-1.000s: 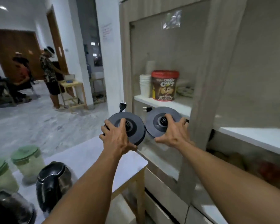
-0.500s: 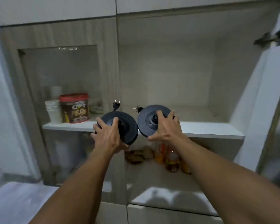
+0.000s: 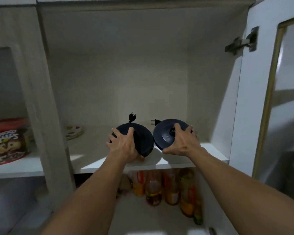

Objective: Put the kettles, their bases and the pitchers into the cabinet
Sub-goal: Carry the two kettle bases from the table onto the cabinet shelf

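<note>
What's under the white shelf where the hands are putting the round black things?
Under the shelf stand several bottles with orange and yellow labels. The forearms and the shelf cover whatever sits farther back or to the sides.

Two bases side by side over the shelf (image 3: 210,150) front edge in the open cabinet bay: left base (image 3: 143,141) in the left hand (image 3: 124,146), tilted, low edge at the shelf; right base (image 3: 166,134) in the right hand (image 3: 183,141), tilted up, rims nearly touching; a plug sticks up behind each, left plug (image 3: 132,117) and right plug (image 3: 154,122). Plates (image 3: 74,132) sit at the shelf's back left, cereal tub (image 3: 8,141) in the next bay left behind a glass door. Bottles (image 3: 170,187) stand in a row on the level below the shelf, open door (image 3: 244,99) with hinge (image 3: 241,41) to the right.
</note>
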